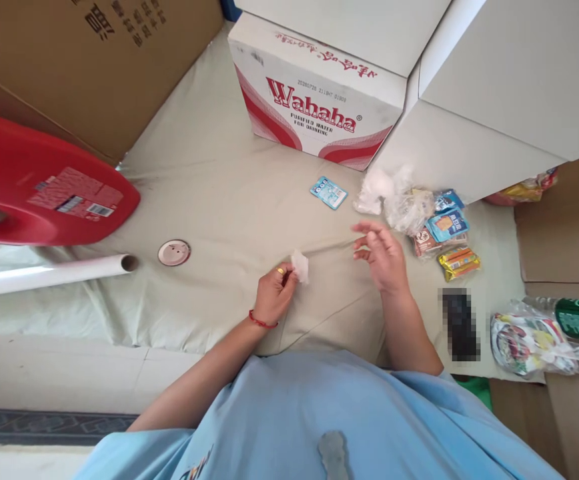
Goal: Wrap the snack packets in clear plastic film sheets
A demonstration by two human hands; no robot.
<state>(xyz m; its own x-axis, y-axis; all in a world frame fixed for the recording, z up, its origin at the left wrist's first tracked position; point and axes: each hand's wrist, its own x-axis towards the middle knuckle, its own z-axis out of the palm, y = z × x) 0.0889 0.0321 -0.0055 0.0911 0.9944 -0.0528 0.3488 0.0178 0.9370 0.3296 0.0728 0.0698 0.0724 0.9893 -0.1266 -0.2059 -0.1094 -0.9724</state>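
Observation:
My left hand [274,291] pinches a small whitish, translucent piece [299,267], perhaps thin plastic or tissue, just above the pale cloth [229,220]. My right hand [380,259] is raised to the right of it, fingers apart and slightly curled, with nothing visible in them. Beyond the right hand lie crumpled clear plastic bags [409,208] and a flat blue packet [328,192]. Several small snack packets, among them a light blue one [447,224] and a yellow one [459,263], lie to its right.
A white Wahaha water carton [314,100] stands at the back. On the left are a red plastic jug [44,177], a white roll [49,275], a round lid-like disc [174,253] and a brown cardboard box [84,67]. A pixelated dark object [460,325] and a bagged package [529,343] lie right.

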